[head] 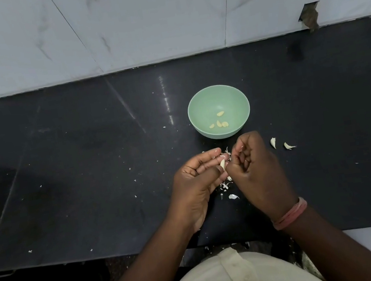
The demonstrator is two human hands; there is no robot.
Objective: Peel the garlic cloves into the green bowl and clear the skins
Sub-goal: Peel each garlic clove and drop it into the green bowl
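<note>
Left hand (197,177) palm-up over the counter (88,180), near its front edge, thumb and fingers pinching a clove (222,164). Right hand (251,166) fingers curled, tips right against the clove; can't tell if it grips clove or skin. Bowl (200,104) sits just behind the hands, mid-counter, four peeled cloves (222,123) inside. Two unpeeled cloves (273,143) lie on the counter just right of the right hand. Skins (233,196) scattered under and between the hands, small flecks further left. Band (291,214) on right wrist
</note>
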